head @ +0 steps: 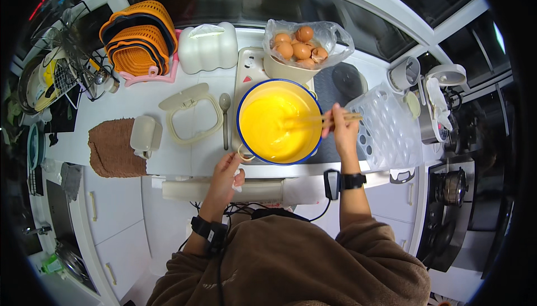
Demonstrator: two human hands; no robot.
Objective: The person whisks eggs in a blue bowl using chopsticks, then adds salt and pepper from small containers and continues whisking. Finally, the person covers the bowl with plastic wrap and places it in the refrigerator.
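Observation:
A cream enamel pot (279, 86) with a blue rim stands before me, holding yellow beaten egg (264, 123). My right hand (345, 134) grips wooden chopsticks (351, 117) at the pot's right side. Their far ends reach into the egg and are blurred by motion. At the lower left of the rim, my left hand (223, 175) pinches the pot's small loop handle (247, 158). A crumpled white tissue (237, 183) is tucked in the fingers of that hand. Just left of the pot lies a metal spoon (225, 115).
Behind the pot, a plastic bag of eggshells (300, 49) sits in a cream container (285, 69). A clear egg tray (390, 132) lies right, a beige lid frame (194, 117) left. Further left are a brown cloth (111, 149), tissue dispenser (208, 52) and orange baskets (134, 54).

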